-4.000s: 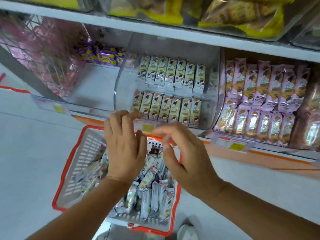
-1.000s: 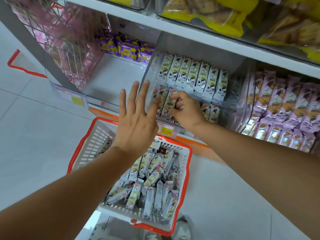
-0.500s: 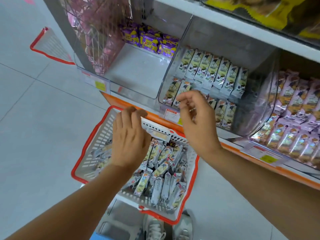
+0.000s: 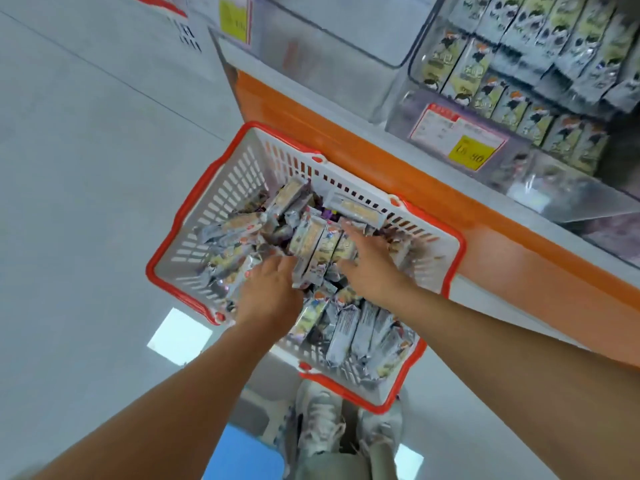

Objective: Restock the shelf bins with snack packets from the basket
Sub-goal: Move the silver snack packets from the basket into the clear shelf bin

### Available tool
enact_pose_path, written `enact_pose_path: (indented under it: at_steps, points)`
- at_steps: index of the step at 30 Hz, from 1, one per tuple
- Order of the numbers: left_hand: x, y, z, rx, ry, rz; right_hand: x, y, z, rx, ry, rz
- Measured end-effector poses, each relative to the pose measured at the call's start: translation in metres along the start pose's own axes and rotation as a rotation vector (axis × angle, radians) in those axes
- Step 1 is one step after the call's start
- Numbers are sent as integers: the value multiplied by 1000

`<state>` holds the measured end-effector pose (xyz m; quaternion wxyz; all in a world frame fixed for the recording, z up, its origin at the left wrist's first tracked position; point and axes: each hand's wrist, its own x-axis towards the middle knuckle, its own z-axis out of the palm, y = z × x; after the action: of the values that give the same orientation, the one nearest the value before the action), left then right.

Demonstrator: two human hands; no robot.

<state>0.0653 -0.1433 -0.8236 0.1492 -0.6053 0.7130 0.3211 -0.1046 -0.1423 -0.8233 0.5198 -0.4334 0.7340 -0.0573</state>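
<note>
1. Head camera, looking almost straight down: the right hand (image 4: 372,268) is in the middle of the basket (image 4: 228,188). Its fingers (image 4: 349,230) reach over the far side of a bundle of packets (image 4: 317,245), and its thumb sits at the bundle's near end, so it is gripping the bundle.
2. The left hand (image 4: 270,294) comes in from the basket's near-left edge. Its fingers bend down against the bundle's left side and the tips are hidden among the wrappers. I cannot tell whether this hand grips or only presses.
3. The bundle is a few silvery packets lying side by side between the two hands, on top of the heap and slightly toward the basket's far edge.
4. Loose packets (image 4: 363,337) fill the rest of the basket, piled against the left wall and packed in a rough row toward the near-right corner.
5. The basket is white lattice with a red rim. Its far edge is just beside the orange shelf edge (image 4: 346,133).
6. Above that edge, at the upper right, is the clear shelf bin (image 4: 398,109). It holds stocked packets (image 4: 519,46) standing in two rows, with a price label (image 4: 457,140) on its front.
7. A neighbouring clear bin (image 4: 311,36) sits to its left along the shelf; what it holds cannot be made out.
8. Below the basket's near edge a pair of pale shoes (image 4: 322,420) stands on the grey floor (image 4: 86,168).
</note>
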Motion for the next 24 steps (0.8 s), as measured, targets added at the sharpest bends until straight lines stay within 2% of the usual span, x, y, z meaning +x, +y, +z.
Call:
enact_pose_path:
  at_steps: [5, 10, 16, 24]
  points:
    - [18, -3, 22, 151, 17, 71, 30, -4, 40, -219, -25, 45]
    - [16, -9, 30, 160, 35, 93, 27, -3, 54, -224, 284, 0]
    - [24, -15, 27, 29, 64, 116, 34, -10, 54, -309, 218, 69]
    - [25, -13, 26, 17, 71, 123, 32, -6, 50, -181, 222, 50]
